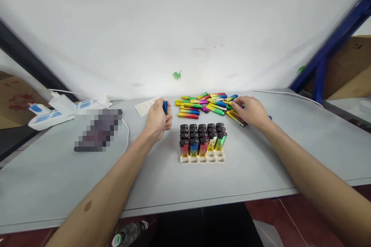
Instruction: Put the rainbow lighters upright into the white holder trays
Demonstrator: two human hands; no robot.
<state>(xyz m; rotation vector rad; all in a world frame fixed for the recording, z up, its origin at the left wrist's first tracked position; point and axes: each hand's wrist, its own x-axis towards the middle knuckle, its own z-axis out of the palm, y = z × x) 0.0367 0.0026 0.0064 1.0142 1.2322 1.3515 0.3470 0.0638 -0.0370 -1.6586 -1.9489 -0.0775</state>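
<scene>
Grey and bare in front, the counter runs up to a white wall, with a blue frame post at the right and cardboard boxes beyond both ends. Near its middle stands a cream tray of upright lighters: the back rows are full, and the front row of slots is open. A loose pile of rainbow lighters lies toward the far edge, so by the look of it much loading is left. The left hand is closed around a blue lighter, held upright. The right hand rests on the pile's right end, fingers curled on a lighter there. A second, empty tray lies behind the left hand. Power strips sit toward the left end.
</scene>
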